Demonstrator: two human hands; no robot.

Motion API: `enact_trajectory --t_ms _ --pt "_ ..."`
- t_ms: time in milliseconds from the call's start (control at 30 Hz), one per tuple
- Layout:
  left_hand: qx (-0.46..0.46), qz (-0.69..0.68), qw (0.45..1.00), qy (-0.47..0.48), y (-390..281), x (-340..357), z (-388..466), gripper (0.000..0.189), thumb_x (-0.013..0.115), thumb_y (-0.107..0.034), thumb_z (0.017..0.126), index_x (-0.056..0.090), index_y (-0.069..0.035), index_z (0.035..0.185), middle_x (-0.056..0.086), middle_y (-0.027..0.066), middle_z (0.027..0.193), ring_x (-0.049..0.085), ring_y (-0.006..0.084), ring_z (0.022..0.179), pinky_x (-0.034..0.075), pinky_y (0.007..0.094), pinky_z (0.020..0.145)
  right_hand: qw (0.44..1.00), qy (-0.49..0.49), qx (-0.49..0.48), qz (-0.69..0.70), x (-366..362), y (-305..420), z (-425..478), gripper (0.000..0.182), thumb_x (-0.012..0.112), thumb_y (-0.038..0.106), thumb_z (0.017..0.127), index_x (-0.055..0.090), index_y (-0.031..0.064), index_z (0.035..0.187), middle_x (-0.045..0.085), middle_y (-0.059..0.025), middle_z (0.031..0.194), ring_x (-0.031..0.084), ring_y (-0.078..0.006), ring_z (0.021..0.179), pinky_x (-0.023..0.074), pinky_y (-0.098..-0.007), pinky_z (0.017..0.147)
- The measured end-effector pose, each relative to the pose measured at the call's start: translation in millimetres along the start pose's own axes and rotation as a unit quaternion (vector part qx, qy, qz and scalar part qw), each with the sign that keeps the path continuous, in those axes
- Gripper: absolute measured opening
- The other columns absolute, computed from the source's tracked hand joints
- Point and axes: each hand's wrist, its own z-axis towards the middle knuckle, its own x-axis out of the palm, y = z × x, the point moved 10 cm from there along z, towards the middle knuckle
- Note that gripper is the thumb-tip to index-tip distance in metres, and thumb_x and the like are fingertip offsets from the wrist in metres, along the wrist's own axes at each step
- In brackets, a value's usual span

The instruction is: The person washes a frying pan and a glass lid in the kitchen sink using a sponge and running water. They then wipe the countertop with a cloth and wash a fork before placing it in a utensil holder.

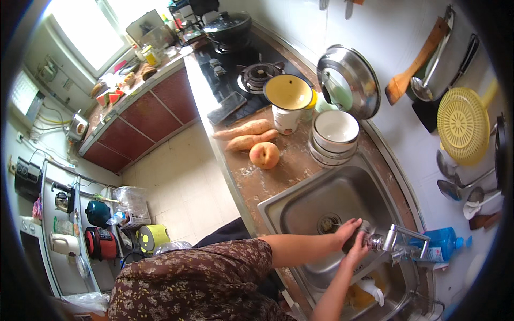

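Over the large basin of a stainless steel sink (277, 210), my left hand (347, 232) and my right hand (355, 253) are close together, both around a dark object (347, 245). Fingers hide most of it, so its kind is unclear. Right beside the hands is the spout end of a chrome faucet (387, 240). The drain strainer (328, 222), with some scraps in it, lies just past my left hand. Below my right forearm, the smaller basin holds a white plastic nozzle (371, 289) and something yellowish.
Stacked bowls (335, 132) stand at the sink's corner. Nearby are a peach (264, 155), two sweet potatoes (251, 134) and a yellow-lined enamel bowl (288, 92) atop a white container. A blue bottle (435, 242) stands behind the faucet. Utensils and a yellow strainer (461, 124) hang on the wall.
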Motion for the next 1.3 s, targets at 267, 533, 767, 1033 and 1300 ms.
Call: enact_trajectory --t_ms 267,533,767,1033,1300 --pt "-0.11 0.116 0.986 0.048 16.7 4.5 0.8 0.03 0.054 -0.031 0.086 0.059 -0.002 0.087 0.06 0.0096 0.083 0.056 0.0209 0.073 0.047 0.0355 0.066 0.963 -0.137 -0.082 -0.218 -21.0 -23.7 23.8 0.039 0.065 0.035 0.077 0.064 -0.0024 0.088 0.062 -0.0216 0.097 0.06 -0.0289 0.088 0.046 -0.0387 0.074" --pt "-0.084 0.139 0.986 0.035 11.2 -2.2 25.2 0.037 0.044 -0.042 0.091 0.051 -0.007 0.099 0.057 0.0122 0.101 0.055 0.0245 0.091 0.044 0.0415 0.083 0.999 -0.015 -0.043 0.02 -3.5 -5.0 9.8 0.025 0.058 0.012 0.078 0.059 0.0023 0.101 0.059 -0.0088 0.1 0.052 -0.0168 0.096 0.0398 -0.0314 0.082" --pt "-0.061 0.103 0.988 0.098 18.7 23.5 -12.8 0.043 0.045 -0.034 0.093 0.037 -0.003 0.122 0.048 0.0128 0.121 0.046 0.0246 0.112 0.038 0.0414 0.095 0.969 -0.189 -0.061 -0.147 -41.6 -33.3 38.6 0.027 0.067 0.025 0.071 0.063 0.0006 0.082 0.063 -0.0196 0.071 0.061 -0.0366 0.07 0.0445 -0.0439 0.061" --pt "-0.164 -0.016 0.89 0.425 -3.2 32.5 38.2 0.05 0.028 -0.046 0.094 0.053 -0.005 0.107 0.059 0.0115 0.107 0.055 0.0268 0.097 0.041 0.042 0.09 0.968 -0.131 -0.2 -0.072 8.1 2.9 13.3 0.028 0.062 0.028 0.078 0.059 0.0023 0.089 0.06 -0.0195 0.078 0.058 -0.0375 0.079 0.045 -0.0449 0.07" --pt "-0.089 0.134 0.965 0.208 24.7 37.8 -8.9 0.036 0.036 -0.035 0.094 0.052 -0.008 0.111 0.056 0.0043 0.111 0.053 0.0193 0.102 0.042 0.0347 0.09 0.962 -0.248 -0.036 -0.105 -55.1 -12.9 38.5 0.042 0.047 0.04 0.088 0.06 0.0003 0.088 0.061 -0.0183 0.079 0.059 -0.0316 0.074 0.0456 -0.0387 0.067"
